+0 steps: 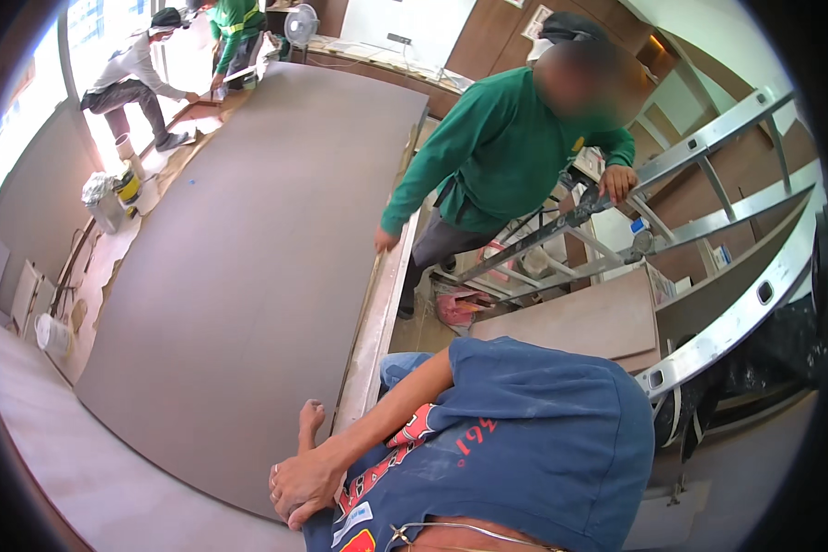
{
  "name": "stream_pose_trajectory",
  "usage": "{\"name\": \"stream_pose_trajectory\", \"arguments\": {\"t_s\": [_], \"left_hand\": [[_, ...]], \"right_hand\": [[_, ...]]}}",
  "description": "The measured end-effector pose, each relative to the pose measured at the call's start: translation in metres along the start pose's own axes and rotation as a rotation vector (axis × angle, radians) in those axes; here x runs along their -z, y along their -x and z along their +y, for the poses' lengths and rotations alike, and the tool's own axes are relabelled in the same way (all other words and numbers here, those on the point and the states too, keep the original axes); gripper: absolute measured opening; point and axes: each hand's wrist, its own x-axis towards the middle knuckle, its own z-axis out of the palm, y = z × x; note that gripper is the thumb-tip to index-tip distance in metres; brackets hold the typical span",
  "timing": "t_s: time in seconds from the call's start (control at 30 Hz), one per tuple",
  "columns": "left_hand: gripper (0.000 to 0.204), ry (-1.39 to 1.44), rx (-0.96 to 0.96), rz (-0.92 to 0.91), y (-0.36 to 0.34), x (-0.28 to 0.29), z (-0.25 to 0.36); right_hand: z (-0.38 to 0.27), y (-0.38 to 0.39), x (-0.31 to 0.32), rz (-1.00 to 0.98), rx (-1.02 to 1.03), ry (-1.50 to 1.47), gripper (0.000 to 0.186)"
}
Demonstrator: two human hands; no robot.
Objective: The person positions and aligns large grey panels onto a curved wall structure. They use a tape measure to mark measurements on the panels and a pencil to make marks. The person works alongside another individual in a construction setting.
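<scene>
A large grey-brown flat panel [221, 239] lies in front of me and runs away toward the far end. My forearms cross over its near right corner. My right hand [305, 483], with a ring on one finger, lies curled over my left forearm near the wrist. From under it my left hand [312, 416] points upward, small in view, its fingers apparently curled with nothing visible in them. Neither hand visibly holds a tool. My blue T-shirt [534, 432] hides the lower right part of the scene.
A co-worker in a green top [488, 147] stands at the panel's right edge, one hand on an aluminium ladder [708, 147]. Two people [138, 69] work at the far left. Buckets [53, 333] and cans [103, 202] line the left side. A board [570, 317] lies right.
</scene>
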Motion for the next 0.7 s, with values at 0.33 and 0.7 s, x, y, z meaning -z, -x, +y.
{"name": "stream_pose_trajectory", "arguments": {"t_s": [0.33,0.7], "left_hand": [[0.032,0.126,0.03,0.012,-0.006,-0.008,-0.038],[0.035,0.131,0.086,0.129,0.032,-0.017,-0.015]], "right_hand": [[0.013,-0.008,-0.035,0.004,0.0,0.087,0.051],[-0.005,-0.01,-0.033,-0.226,-0.02,-0.02,0.044]]}}
